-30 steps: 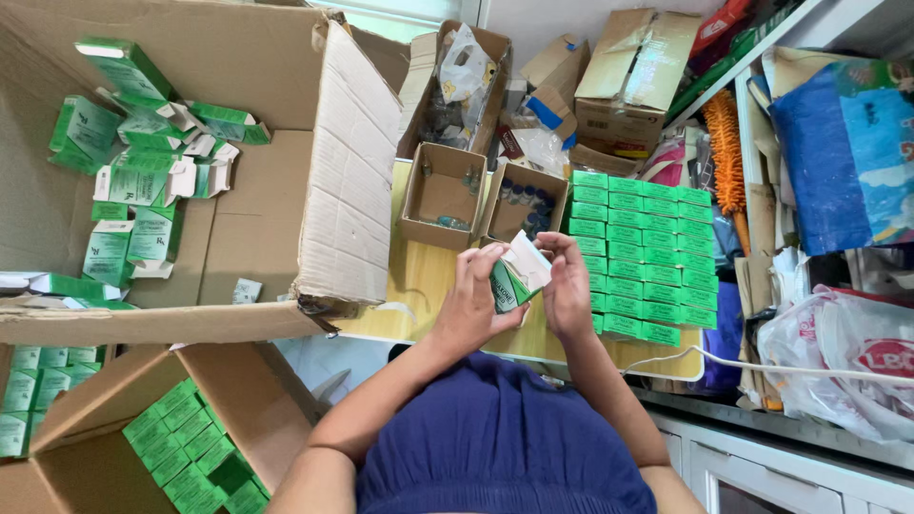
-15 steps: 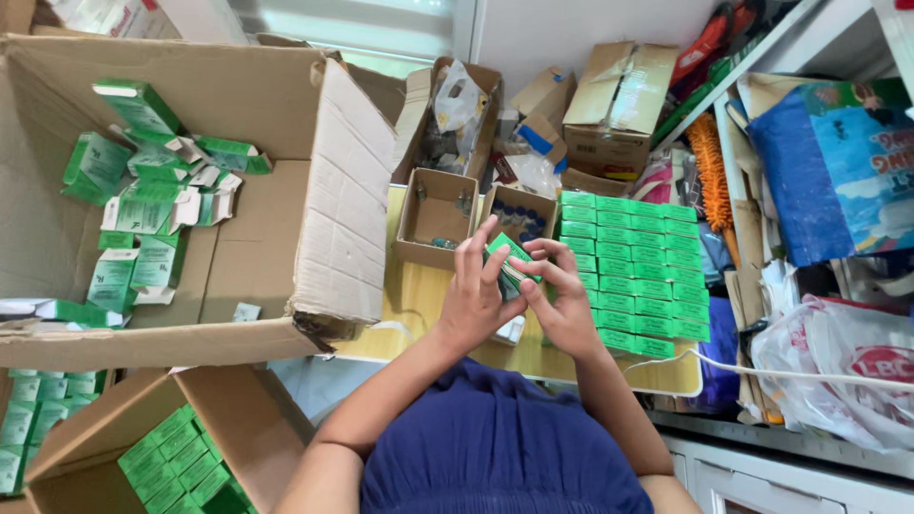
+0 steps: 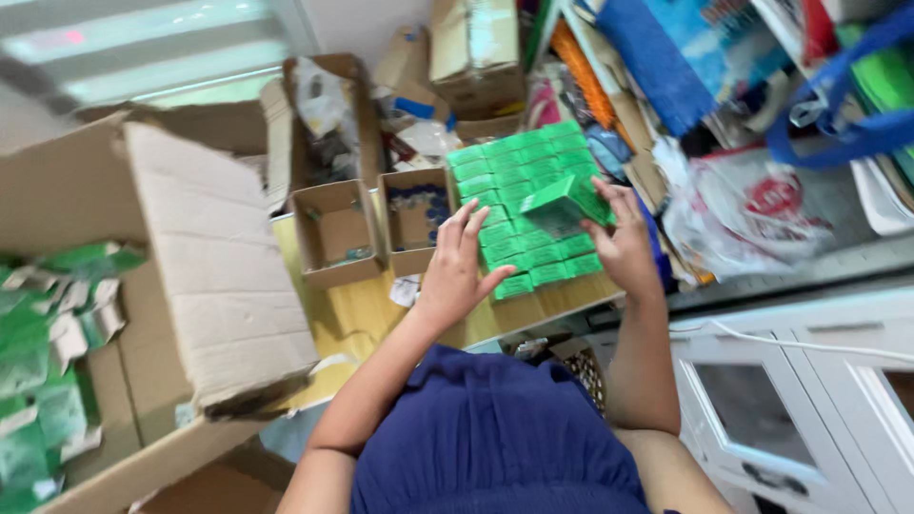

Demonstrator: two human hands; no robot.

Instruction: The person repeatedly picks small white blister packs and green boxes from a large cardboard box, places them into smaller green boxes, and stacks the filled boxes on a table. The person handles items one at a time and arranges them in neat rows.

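My right hand (image 3: 624, 243) holds a small green carton (image 3: 562, 203) tilted above the stack of green cartons (image 3: 514, 167) laid in rows on the yellow table (image 3: 347, 309). My left hand (image 3: 455, 271) hovers open, fingers spread, over the left side of that stack, just in front of a small brown box with dark vials (image 3: 416, 217). An emptier small brown box (image 3: 333, 233) stands to its left.
A big cardboard box (image 3: 205, 276) with loose green cartons (image 3: 48, 333) stands on the left. More cardboard boxes (image 3: 471, 48) and plastic bags (image 3: 752, 214) crowd the back and right. White cabinet doors (image 3: 800, 409) are at lower right.
The view has swung right and blurred. The carton that both hands were closing has passed to my right hand and moved over the stack. My left hand has let go and opened.
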